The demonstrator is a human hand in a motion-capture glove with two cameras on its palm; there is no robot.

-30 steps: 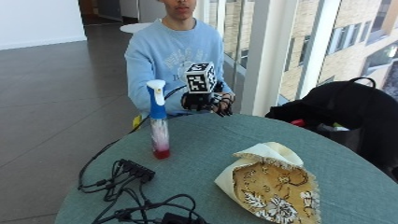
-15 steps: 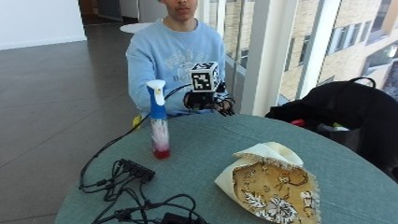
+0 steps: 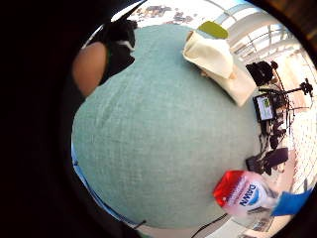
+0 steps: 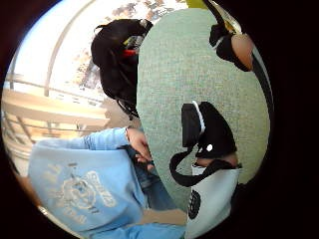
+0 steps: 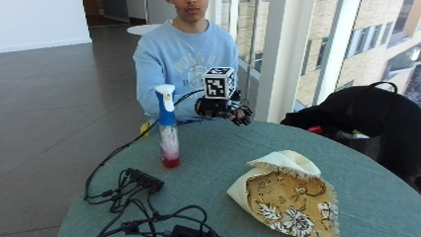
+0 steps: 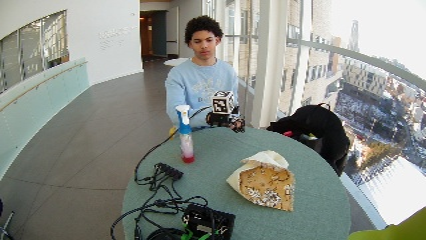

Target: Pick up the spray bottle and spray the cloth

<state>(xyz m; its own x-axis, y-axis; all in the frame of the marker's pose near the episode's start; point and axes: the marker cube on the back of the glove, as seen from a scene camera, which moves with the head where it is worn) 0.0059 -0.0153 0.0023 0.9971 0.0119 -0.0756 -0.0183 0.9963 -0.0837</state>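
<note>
The spray bottle (image 5: 168, 129), clear with pink liquid, a blue neck and a white trigger head, stands upright on the left of the round green table (image 5: 217, 153). A cream cloth (image 5: 287, 194) with a brown floral print lies folded at the front right. My gloved right hand (image 5: 224, 109) hovers over the table's far edge, to the right of the bottle and apart from it. Its fingers hang loosely curled and hold nothing. The little finger side palm view shows the bottle (image 3: 244, 194) and the cloth (image 3: 218, 62) on the table below.
Black cables and a power strip (image 5: 143, 180) lie at the front left, near the bottle. A black bag (image 5: 365, 114) sits beyond the table's right edge. The person's bare left hand (image 4: 139, 145) stays by the table's edge.
The gloved hand has drifted slightly forward over the table's far edge. Bottle and cloth have not moved.
</note>
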